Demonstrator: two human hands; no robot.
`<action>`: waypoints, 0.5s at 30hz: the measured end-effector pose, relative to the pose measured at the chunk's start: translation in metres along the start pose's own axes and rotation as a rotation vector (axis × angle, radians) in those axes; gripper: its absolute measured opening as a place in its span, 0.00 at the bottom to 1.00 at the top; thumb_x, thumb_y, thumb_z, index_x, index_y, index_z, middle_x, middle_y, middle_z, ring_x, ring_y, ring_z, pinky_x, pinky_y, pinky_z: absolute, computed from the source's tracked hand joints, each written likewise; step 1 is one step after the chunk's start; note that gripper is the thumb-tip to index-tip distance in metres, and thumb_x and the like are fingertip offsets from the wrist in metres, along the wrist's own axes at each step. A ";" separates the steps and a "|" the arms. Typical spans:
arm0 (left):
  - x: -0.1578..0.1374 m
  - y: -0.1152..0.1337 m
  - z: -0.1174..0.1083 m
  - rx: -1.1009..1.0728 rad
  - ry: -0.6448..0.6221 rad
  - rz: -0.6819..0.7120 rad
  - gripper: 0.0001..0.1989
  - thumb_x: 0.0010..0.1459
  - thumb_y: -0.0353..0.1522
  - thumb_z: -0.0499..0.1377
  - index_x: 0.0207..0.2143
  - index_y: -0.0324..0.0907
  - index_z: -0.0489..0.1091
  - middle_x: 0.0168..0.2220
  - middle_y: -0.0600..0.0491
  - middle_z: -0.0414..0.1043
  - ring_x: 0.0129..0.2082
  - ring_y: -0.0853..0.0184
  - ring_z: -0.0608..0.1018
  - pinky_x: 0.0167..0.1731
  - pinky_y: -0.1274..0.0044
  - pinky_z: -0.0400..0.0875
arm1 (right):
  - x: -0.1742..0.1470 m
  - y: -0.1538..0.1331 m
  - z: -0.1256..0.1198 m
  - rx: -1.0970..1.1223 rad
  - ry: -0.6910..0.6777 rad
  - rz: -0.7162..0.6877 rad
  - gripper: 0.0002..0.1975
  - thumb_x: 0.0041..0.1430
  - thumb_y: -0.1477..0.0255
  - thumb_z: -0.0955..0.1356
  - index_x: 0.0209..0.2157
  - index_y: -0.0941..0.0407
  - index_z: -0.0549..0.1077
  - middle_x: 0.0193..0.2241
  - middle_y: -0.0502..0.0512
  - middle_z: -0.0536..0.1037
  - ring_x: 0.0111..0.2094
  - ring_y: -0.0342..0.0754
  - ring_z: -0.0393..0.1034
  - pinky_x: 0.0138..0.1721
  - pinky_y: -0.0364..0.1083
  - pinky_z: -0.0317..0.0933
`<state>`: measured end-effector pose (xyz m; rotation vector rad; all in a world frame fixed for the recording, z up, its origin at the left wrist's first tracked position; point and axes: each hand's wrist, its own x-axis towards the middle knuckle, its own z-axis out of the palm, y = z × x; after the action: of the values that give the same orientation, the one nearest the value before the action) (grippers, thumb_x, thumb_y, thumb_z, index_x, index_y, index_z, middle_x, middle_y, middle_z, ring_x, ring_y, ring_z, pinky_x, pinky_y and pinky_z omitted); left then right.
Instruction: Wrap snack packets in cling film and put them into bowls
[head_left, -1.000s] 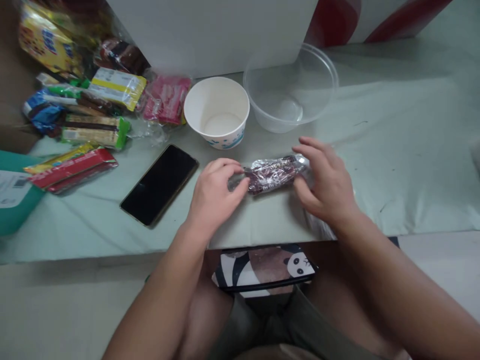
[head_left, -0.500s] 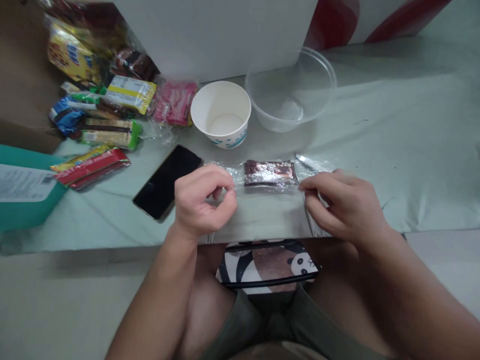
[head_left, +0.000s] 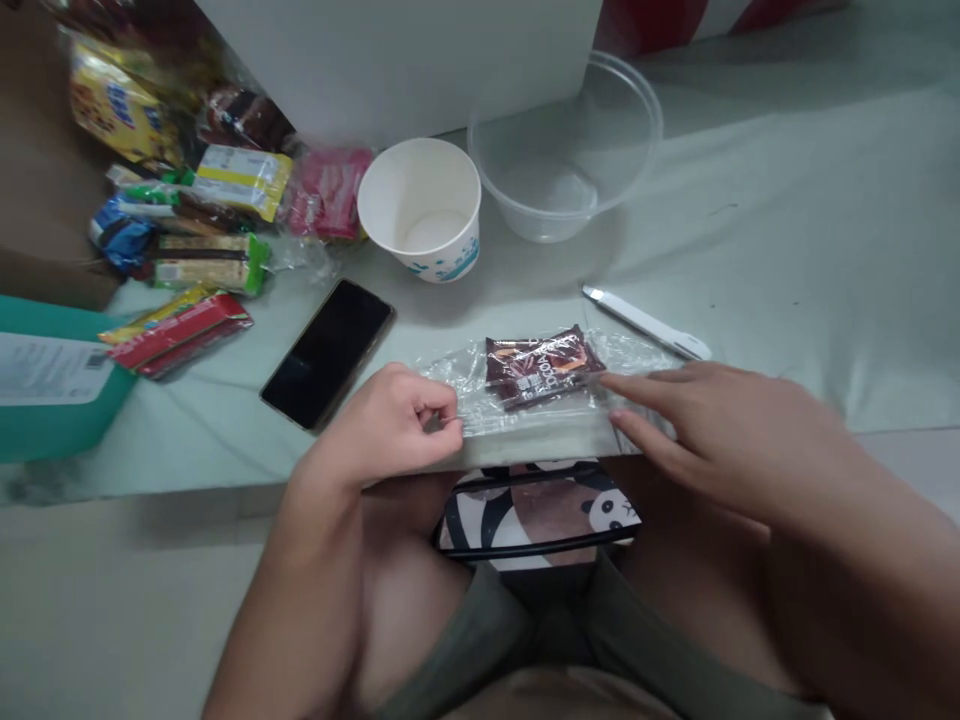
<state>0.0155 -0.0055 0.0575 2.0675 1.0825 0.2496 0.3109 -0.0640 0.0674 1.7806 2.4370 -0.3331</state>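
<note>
A dark brown snack packet (head_left: 541, 366) lies inside a clear plastic wrap (head_left: 480, 395) flat on the pale green tabletop (head_left: 787, 260), near its front edge. My left hand (head_left: 386, 425) pinches the wrap's left end between thumb and fingers. My right hand (head_left: 720, 425) has its fingers stretched out, with the fingertips resting on the wrap's right end beside the packet. A white pen-like tool (head_left: 645, 322) lies just beyond my right hand.
A white paper cup (head_left: 420, 208) and a clear plastic bowl (head_left: 566, 145) stand behind the packet. A black phone (head_left: 328, 351) lies left of it. Several snack packs (head_left: 195, 215) are piled at the far left by a teal box (head_left: 52, 385). A panda-print pouch (head_left: 536, 510) rests on my lap.
The packet went from held up between both hands to lying flat in its spread wrap. My right hand opened its fingers onto the wrap's right end. The white tool came into full view.
</note>
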 end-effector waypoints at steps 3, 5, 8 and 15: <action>-0.003 0.002 0.001 -0.001 -0.024 0.015 0.13 0.49 0.29 0.57 0.14 0.43 0.66 0.13 0.60 0.56 0.15 0.76 0.59 0.19 0.80 0.53 | -0.001 0.004 0.003 -0.007 0.069 0.015 0.22 0.69 0.59 0.59 0.55 0.44 0.79 0.50 0.55 0.83 0.31 0.53 0.78 0.23 0.48 0.57; -0.004 0.005 0.001 -0.009 -0.076 0.009 0.14 0.51 0.30 0.57 0.13 0.43 0.66 0.14 0.59 0.60 0.16 0.75 0.61 0.19 0.79 0.55 | 0.001 0.005 0.004 0.005 0.112 0.029 0.22 0.69 0.61 0.60 0.55 0.46 0.79 0.57 0.56 0.79 0.31 0.51 0.77 0.25 0.48 0.60; -0.005 0.008 -0.003 -0.045 -0.193 0.012 0.18 0.55 0.32 0.58 0.13 0.43 0.63 0.15 0.58 0.62 0.17 0.74 0.63 0.20 0.79 0.56 | 0.004 0.003 0.003 0.028 0.157 0.077 0.24 0.68 0.63 0.61 0.62 0.47 0.73 0.52 0.60 0.82 0.27 0.49 0.74 0.25 0.47 0.59; -0.004 0.004 0.005 0.214 0.178 0.034 0.12 0.53 0.41 0.67 0.37 0.46 0.80 0.38 0.49 0.75 0.38 0.61 0.77 0.41 0.69 0.73 | 0.020 -0.001 0.005 0.050 0.117 0.141 0.36 0.61 0.66 0.66 0.71 0.47 0.59 0.36 0.56 0.84 0.22 0.48 0.67 0.22 0.45 0.47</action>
<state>0.0177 -0.0129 0.0578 2.2898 1.2272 0.3537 0.3039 -0.0472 0.0582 2.0356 2.3801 -0.2864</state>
